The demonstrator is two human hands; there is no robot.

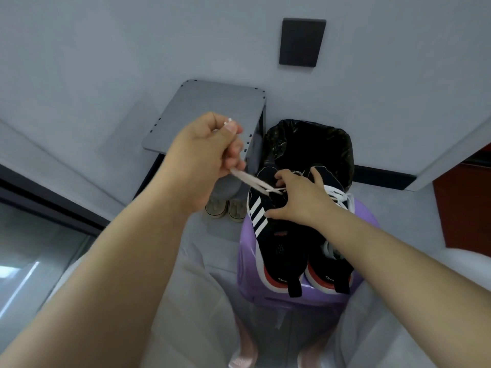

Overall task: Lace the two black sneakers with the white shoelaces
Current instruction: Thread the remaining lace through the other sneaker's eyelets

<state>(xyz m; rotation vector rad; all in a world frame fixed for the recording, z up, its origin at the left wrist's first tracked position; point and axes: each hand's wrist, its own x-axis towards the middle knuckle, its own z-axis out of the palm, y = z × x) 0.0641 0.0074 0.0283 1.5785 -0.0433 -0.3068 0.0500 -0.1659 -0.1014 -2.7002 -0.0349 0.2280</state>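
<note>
Far left, a dark-framed glass panel point(39, 235), well apart from the work. Next, the left hand point(204, 155), raised clear of everything below, clenched on a flat white shoelace point(255, 181), with 2 white tips showing at the thumb. Lace taut, slanting down and right to the front of the black sneaker with 3 white side stripes point(257, 216).

Behind that hand, a grey flat-topped cabinet point(207, 110), its right edge just beside a black-bagged waste bin point(308, 144). Under the cabinet's near edge, a pair of beige canvas shoes point(225, 208) on the floor, near the left rim of a round purple plastic stool point(244, 274).

On the stool, both sneakers side by side, toes toward the bin, heels close to the near rim. Right hand point(300, 200) gripping the striped sneaker across its upper, thumb on the striped side, fingers spread over the forefoot. Touching it on the right, a second black sneaker point(329, 264), partly under the right forearm, with a loose white lace point(337, 197) bunched at its front.

High on the wall, a dark square plate point(301, 42). Far right, a red-brown cabinet face point(465, 208), well apart.
</note>
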